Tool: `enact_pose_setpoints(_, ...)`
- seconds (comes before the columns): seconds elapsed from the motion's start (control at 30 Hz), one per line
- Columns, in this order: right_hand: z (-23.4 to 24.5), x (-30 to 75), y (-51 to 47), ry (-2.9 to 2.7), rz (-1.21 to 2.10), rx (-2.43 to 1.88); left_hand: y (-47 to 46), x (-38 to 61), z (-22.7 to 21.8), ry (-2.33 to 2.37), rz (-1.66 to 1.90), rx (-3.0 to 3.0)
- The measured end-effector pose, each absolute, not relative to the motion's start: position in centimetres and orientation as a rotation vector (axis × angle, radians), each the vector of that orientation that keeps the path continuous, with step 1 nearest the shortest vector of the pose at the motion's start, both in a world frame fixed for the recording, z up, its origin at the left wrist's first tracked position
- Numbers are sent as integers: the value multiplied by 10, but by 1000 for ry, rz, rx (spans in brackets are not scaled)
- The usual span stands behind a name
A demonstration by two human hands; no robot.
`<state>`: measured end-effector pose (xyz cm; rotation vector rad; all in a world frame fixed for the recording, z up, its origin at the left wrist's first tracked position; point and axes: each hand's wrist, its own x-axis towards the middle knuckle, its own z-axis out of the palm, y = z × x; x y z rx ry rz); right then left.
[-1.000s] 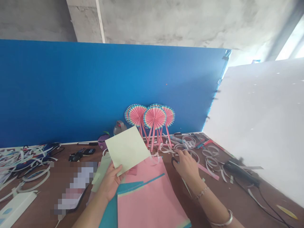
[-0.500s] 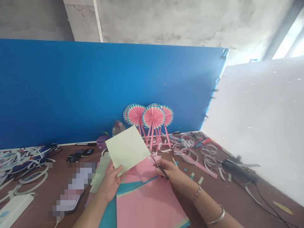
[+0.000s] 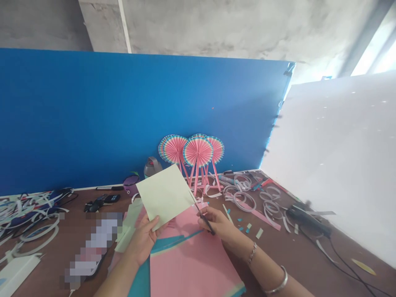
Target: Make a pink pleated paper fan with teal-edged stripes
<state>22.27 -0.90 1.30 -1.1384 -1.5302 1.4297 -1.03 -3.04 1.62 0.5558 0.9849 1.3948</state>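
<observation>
My left hand (image 3: pixel 147 235) grips a pale green sheet of paper (image 3: pixel 165 196) by its lower corner, thumb on top, and holds it raised and tilted. Dark-handled scissors (image 3: pixel 206 220) are in my right hand (image 3: pixel 218 225), their blades at the sheet's right edge, where a thin sliver stands off. Beneath both hands lie pink sheets (image 3: pixel 192 264) with teal and pale edges. More pale green paper (image 3: pixel 131 225) lies left of them. Several round pink pleated paper fans (image 3: pixel 198 152) on pink sticks stand behind the sheet.
Curled white strips (image 3: pixel 244 202) and small paper scraps (image 3: pixel 259 233) litter the table's right side. At left are tangled strips (image 3: pixel 40 235), a blurred-out phone (image 3: pixel 95 247), keys (image 3: pixel 94 205) and a purple pot (image 3: pixel 131 185). A black device with a cable (image 3: pixel 309 220) lies far right. A blue partition (image 3: pixel 93 115) stands behind.
The scissors and my right hand have moved slightly left along the sheet's edge, and a thin sliver now parts from it. The whole view has shifted a little.
</observation>
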Motion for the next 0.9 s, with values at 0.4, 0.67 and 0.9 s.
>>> enact_pose_setpoints(0.4,11,224,-7,-1553,1413,-1152,-28,-13,8,971,1377,591)
enact_pose_setpoints(0.67,13,226,-9,-1542,1421,-1139,-28,-14,9,947,1355,571)
enact_pose_setpoints(0.9,7,226,-5,-1555,1414,-1129,-28,-14,7,970,1359,573)
